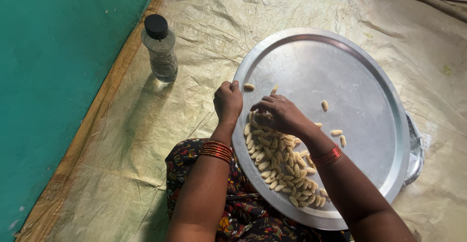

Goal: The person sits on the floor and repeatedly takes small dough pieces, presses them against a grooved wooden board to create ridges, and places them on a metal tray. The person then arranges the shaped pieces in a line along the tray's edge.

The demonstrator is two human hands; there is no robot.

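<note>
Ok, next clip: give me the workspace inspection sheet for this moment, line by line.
Surface: creased pale plastic sheet spread on the floor.
Job's things: round steel tray on the lap; heap of small ridged dough shells at its near edge, a few loose shells farther out.
Clutter: clear plastic bottle, black cap, upright left of the tray.
Grips: left hand closed at the tray rim, contents not visible; right hand resting fingers-down on the heap, what it pinches hidden.
Cables: nothing seen.
Surroundings: green mat along the left; patterned dress below.

plastic sheet point(292, 8) bears round steel tray point(350, 76), capped bottle point(160, 52).
</note>
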